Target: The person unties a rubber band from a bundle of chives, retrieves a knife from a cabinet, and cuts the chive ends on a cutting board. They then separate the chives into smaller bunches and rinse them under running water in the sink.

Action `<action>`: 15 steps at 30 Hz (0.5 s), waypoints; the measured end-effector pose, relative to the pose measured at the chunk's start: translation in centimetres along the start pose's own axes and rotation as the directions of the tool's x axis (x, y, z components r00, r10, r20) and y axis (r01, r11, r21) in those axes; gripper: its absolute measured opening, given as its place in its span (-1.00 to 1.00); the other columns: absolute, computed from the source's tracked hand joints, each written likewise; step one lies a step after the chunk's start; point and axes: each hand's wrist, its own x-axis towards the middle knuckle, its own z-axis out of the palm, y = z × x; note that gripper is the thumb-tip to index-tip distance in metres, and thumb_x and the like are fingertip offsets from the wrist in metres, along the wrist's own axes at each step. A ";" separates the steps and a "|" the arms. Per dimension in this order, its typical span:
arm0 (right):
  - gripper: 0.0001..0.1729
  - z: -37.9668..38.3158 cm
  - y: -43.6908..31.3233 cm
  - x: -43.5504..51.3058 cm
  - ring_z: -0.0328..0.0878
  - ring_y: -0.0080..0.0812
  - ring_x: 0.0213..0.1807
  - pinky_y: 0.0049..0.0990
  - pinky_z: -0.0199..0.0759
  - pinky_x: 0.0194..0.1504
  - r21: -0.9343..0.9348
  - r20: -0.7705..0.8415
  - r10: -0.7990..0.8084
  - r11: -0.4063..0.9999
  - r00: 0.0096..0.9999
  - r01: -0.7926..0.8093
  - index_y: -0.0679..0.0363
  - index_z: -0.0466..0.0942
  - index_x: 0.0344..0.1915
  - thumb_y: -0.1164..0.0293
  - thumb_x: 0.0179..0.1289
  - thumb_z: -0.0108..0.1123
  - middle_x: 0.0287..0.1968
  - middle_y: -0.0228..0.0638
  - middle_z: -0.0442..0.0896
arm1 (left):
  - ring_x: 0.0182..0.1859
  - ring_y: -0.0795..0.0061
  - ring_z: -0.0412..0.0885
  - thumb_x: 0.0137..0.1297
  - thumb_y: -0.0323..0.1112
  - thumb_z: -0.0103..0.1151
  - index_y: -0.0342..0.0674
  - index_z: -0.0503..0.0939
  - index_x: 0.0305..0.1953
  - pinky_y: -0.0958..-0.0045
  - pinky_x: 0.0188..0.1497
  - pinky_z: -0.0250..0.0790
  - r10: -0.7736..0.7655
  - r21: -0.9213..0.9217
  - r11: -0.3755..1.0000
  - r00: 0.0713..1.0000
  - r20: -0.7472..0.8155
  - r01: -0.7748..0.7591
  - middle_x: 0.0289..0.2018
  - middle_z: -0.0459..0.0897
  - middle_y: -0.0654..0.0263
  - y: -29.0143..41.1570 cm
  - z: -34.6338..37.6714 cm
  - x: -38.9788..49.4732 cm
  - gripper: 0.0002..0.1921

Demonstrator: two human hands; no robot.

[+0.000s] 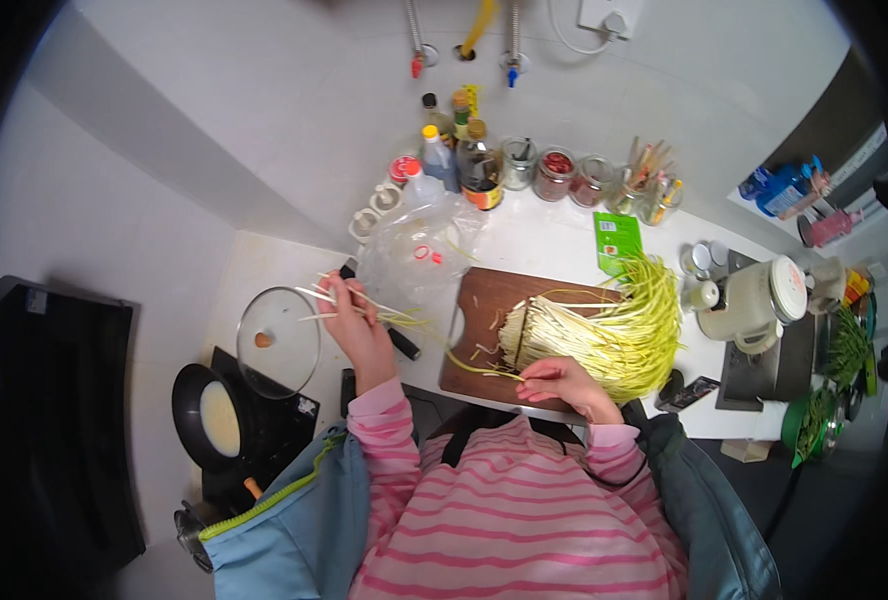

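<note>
My left hand (pixel 360 337) is raised over the counter left of the wooden cutting board (pixel 477 292), gripping a few loose yellow chive stalks (pixel 400 318). Their pale ends stick out past the fingers to the left. One long, thin stalk (pixel 455 361) curves from this small bunch down to my right hand (pixel 573 386), which pinches its tip over the board's near edge. A large bundle of yellow chives (pixel 601 330) lies across the board, white ends to the left and leafy tips bent to the right. Small trimmings (pixel 489 346) are scattered beside the white ends.
A black handle (pixel 404 343) lies below my left hand. Leftward are a glass lid (pixel 279 352) and a pan (pixel 218 420) with pale contents. Behind stand a clear plastic bag (pixel 414 255), bottles (pixel 480 161), jars (pixel 555 176) and a green packet (pixel 618 236); a pitcher (pixel 744 307) stands right.
</note>
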 end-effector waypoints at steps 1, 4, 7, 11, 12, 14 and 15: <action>-0.77 0.0 0.2 0.1 0.74 -0.32 -0.11 -0.47 0.65 -0.08 -0.021 0.001 -0.006 1.000 1.000 0.006 0.34 0.62 -0.02 0.57 0.34 0.27 -0.15 -0.12 0.75 | -0.58 0.78 0.22 0.57 -0.20 0.04 -0.13 0.45 0.03 0.69 -0.70 -0.06 -0.005 0.004 1.000 1.000 -0.030 0.005 -0.51 0.42 0.42 -0.1 0.1 0.0 -0.81; -0.77 -0.1 0.7 0.3 0.72 -0.45 -0.16 -0.54 0.62 -0.12 -0.051 -0.009 -0.017 0.999 1.000 0.017 0.30 0.65 -0.04 0.60 0.30 0.27 -0.19 -0.25 0.76 | -0.58 0.78 0.21 0.60 -0.20 -0.02 -0.12 0.45 0.02 0.68 -0.69 -0.05 0.024 0.053 0.998 0.999 -0.032 -0.022 -0.54 0.38 0.45 -0.1 0.2 -0.2 -0.82; -0.80 -0.1 1.0 0.4 0.68 -0.54 -0.23 -0.56 0.58 -0.16 -0.115 -0.028 -0.028 0.993 0.999 0.025 0.27 0.68 -0.07 0.58 0.29 0.30 -0.22 -0.34 0.75 | -0.62 0.80 0.15 0.60 -0.23 -0.05 -0.18 0.41 0.01 0.67 -0.63 -0.08 0.049 0.037 0.998 0.999 0.018 -0.049 -0.58 0.34 0.50 0.0 0.6 -0.6 -0.82; -0.80 -0.2 1.2 0.6 0.64 -0.60 -0.27 -0.56 0.55 -0.19 -0.119 -0.015 -0.058 0.991 0.998 0.056 0.24 0.70 -0.09 0.55 0.27 0.34 -0.26 -0.39 0.75 | -0.61 0.76 0.12 0.62 -0.20 -0.09 -0.18 0.39 0.01 0.64 -0.59 -0.09 0.039 0.010 0.999 0.999 0.011 -0.040 -0.63 0.21 0.52 -0.1 1.1 -0.8 -0.80; -0.80 -0.2 1.3 0.6 0.64 -0.60 -0.27 -0.56 0.55 -0.19 -0.109 -0.011 -0.074 0.991 0.997 0.073 0.24 0.70 -0.09 0.55 0.27 0.36 -0.26 -0.40 0.75 | -0.62 0.75 0.09 0.63 -0.18 -0.11 -0.17 0.39 0.00 0.62 -0.59 -0.08 0.010 -0.018 1.000 1.000 0.027 -0.010 -0.63 0.16 0.52 0.0 1.1 -1.0 -0.80; -0.78 -0.4 1.5 0.7 0.65 -0.59 -0.27 -0.57 0.56 -0.18 -0.103 -0.011 -0.086 0.991 0.996 0.084 0.23 0.71 -0.08 0.54 0.25 0.38 -0.26 -0.41 0.75 | -0.63 0.75 0.08 0.63 -0.17 -0.12 -0.17 0.39 -0.01 0.62 -0.58 -0.08 -0.024 -0.010 1.000 0.998 0.050 0.024 -0.64 0.16 0.53 0.1 1.1 -1.2 -0.79; -0.78 -0.5 1.6 0.8 0.65 -0.59 -0.27 -0.57 0.55 -0.18 -0.102 -0.008 -0.098 0.990 0.995 0.097 0.23 0.71 -0.08 0.54 0.25 0.38 -0.26 -0.41 0.75 | -0.63 0.75 0.08 0.63 -0.16 -0.12 -0.16 0.39 -0.02 0.62 -0.58 -0.08 -0.036 -0.009 0.999 0.997 0.061 0.037 -0.64 0.16 0.53 0.2 1.1 -1.3 -0.79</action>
